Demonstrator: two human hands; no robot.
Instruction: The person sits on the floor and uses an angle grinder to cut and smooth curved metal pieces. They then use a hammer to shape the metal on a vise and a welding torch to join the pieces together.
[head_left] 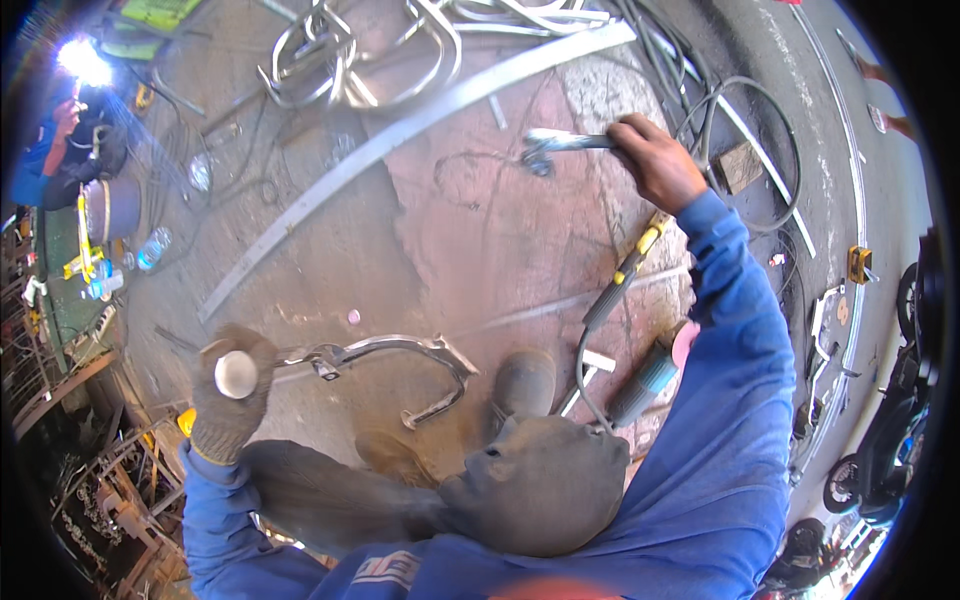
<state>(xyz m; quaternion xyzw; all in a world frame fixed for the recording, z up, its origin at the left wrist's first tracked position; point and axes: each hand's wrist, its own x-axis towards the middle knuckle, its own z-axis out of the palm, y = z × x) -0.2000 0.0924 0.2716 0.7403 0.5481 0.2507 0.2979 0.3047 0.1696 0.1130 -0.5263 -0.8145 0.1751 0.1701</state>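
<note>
My left hand, in a grey work glove, is closed at the left end of a bent shiny metal tube piece. A pale round disc shows at this glove; whether it is held or part of the glove I cannot tell. The tube piece curves over the ground in front of my feet. My bare right hand grips the dark handle of a silver-headed, hammer-like tool, raised to the right. Motion blurs its head. Below that hand lies a yellow-and-black cable-ended holder.
A teal angle grinder lies by my right knee. A long flat metal strip crosses the ground, with bent tubes beyond it. Black cables loop at right. At far left, a co-worker's hand is beside a bright welding arc.
</note>
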